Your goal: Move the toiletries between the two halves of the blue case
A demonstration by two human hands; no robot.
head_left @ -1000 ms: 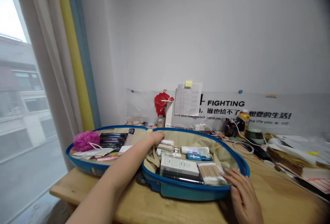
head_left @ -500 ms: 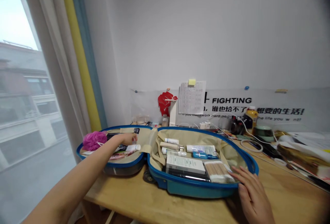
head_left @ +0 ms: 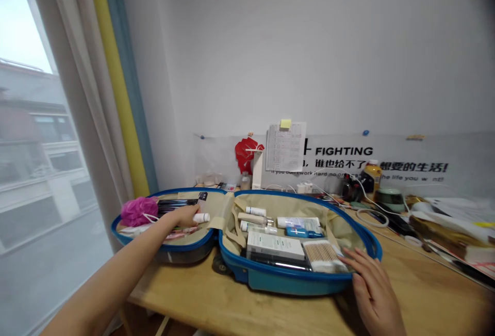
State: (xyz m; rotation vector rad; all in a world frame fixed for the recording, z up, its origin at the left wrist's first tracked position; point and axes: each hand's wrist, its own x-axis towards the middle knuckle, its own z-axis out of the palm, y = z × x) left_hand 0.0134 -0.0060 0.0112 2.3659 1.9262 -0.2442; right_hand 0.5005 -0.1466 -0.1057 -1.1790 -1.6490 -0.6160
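Observation:
An open blue suitcase lies spread on the wooden table. My left hand reaches into its left half, fingers curled downward; what they grip, if anything, is hidden. Around it are a black pack, a white-capped tube and a pink bath puff. My right hand rests open over the right half's near rim, fingertips beside a pack of cotton swabs. Next to the swabs sit a white box, a blue bottle and a white tube.
Behind the suitcase stands a white lamp. Cables, a yellow-labelled bottle and a green jar crowd the table's right side. A curtain hangs by the window on the left.
My left hand has moved down and slightly left, lower into the left half, uncovering more of the black pack. My right hand stays on the rim. The view has shifted slightly.

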